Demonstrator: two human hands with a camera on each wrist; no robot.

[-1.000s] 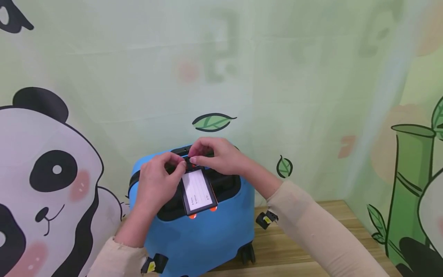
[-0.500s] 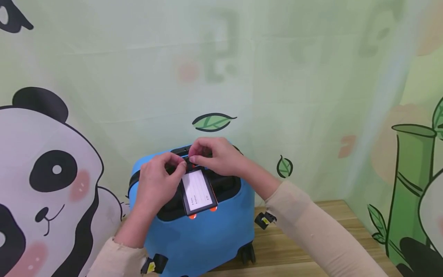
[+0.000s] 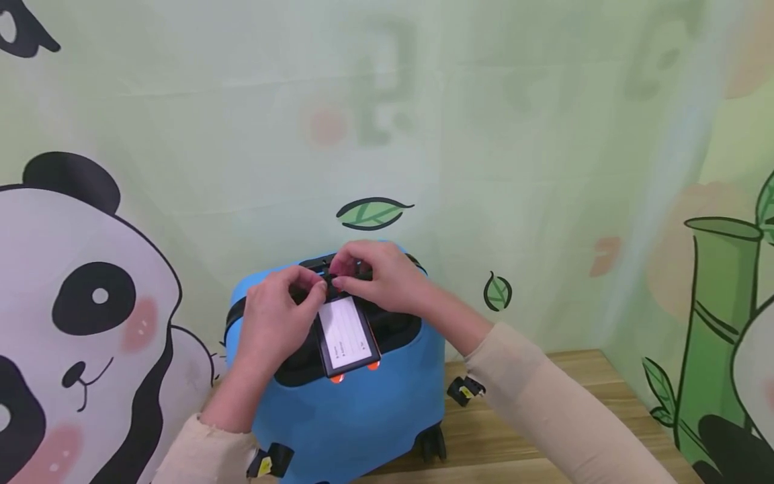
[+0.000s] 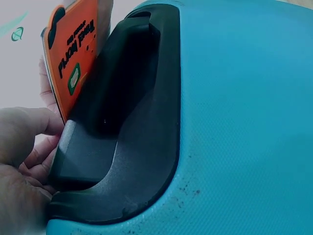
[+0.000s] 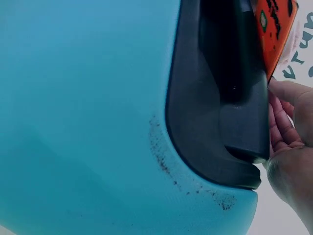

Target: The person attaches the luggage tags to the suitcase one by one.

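Observation:
A blue suitcase (image 3: 363, 417) stands upright with a black carry handle (image 4: 93, 152) on top. From that handle hangs a luggage tag (image 3: 346, 336), its white card side showing in the head view and its orange back (image 4: 78, 44) in the wrist views. My left hand (image 3: 278, 316) pinches the tag's dark strap (image 3: 330, 288) with thumb and fingertips, just above the tag. Opposite it, my right hand (image 3: 387, 277) pinches the strap too, fingertips close to the left ones. Fingers hide most of the strap and its fastening.
Under the suitcase is a wood-grain surface (image 3: 520, 430), with a caster wheel (image 3: 433, 442) at the lower right. A printed cloth backdrop (image 3: 514, 134) with panda and bamboo drawings rises close behind and at both sides. Small black cameras (image 3: 465, 388) sit on the sleeves.
The right thumb and forearm have shifted very slightly, and the small orange part by the right fingertips no longer shows. The left hand and the tag have stayed in place.

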